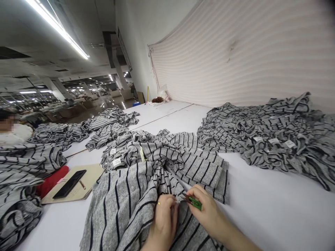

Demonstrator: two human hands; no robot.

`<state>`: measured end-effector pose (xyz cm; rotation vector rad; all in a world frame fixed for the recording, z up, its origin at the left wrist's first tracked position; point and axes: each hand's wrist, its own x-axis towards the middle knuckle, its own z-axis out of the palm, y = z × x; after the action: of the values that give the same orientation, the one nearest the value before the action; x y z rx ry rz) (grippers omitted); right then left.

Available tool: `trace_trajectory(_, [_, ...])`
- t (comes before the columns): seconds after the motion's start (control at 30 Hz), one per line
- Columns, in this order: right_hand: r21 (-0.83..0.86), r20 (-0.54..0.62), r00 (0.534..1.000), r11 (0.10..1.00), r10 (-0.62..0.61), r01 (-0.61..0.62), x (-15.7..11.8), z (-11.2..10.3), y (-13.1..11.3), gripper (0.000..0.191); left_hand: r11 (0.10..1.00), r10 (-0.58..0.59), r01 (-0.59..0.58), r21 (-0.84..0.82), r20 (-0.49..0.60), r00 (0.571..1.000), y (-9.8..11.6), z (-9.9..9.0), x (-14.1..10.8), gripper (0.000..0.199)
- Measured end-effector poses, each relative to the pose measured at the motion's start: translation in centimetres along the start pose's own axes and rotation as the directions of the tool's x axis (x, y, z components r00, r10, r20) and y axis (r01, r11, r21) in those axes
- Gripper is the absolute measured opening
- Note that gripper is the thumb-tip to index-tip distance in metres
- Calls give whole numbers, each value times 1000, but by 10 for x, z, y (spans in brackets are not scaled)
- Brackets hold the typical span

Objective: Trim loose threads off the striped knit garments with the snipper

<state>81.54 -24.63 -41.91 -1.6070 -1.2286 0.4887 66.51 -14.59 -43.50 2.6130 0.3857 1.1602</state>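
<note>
A grey garment with dark stripes [123, 195] lies spread and bunched on the white table in front of me. My left hand [163, 216] is closed on its gathered fabric, fingertips pinching an edge. In my right hand [205, 205] are small green-handled thread snips [195, 203], gripped between thumb and fingers. Their dark blades point left and touch or nearly touch the cloth edge by my left fingertips. Whether the blades are apart cannot be made out. Just beyond, more striped garments [209, 167] lie heaped, with white labels [117, 162] showing.
To the right rises a large pile of striped garments [274, 136]. On the left, a black phone [70, 183] and a short pencil [82, 184] rest on a notebook [91, 170], beside red cloth [53, 179]. Another person [13, 129] is at the far left. Pale striped sheeting [235, 55] covers the wall.
</note>
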Motion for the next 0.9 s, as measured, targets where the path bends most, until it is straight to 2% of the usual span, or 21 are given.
trace_trajectory(0.1, [-27,6,998,998,-59,59,-1,1,-2,25,998,37,-37,46,0,999,-1,-1,-3,20])
trace_trajectory(0.27, [-15,141,990,1000,23,-21,-6,-14,-11,15,997,75,-74,19,-46,996,0,-5,-2,22])
trace_trajectory(0.37, [-52,183,983,999,13,-4,-8,-21,-16,18,998,63,-63,-9,-60,996,1,-5,-1,22])
trace_trajectory(0.5, [-139,166,986,990,1,23,-8,-20,-21,17,997,75,-76,-22,-60,995,1,-6,-2,20])
trace_trajectory(0.7, [-167,98,995,986,33,-16,-6,-16,-17,17,997,68,-71,-33,-77,995,0,-7,-2,21])
trace_trajectory(0.77, [-163,105,993,986,59,-41,-6,-14,-14,16,996,66,-71,-50,-91,994,1,-7,-2,21])
trace_trajectory(0.83, [-153,113,991,987,70,-53,-4,-11,-11,24,997,56,-62,-53,-110,992,1,-7,-1,20])
trace_trajectory(0.9, [-159,96,994,986,61,-45,0,-7,-7,21,996,30,-39,-76,-111,993,1,-9,1,19])
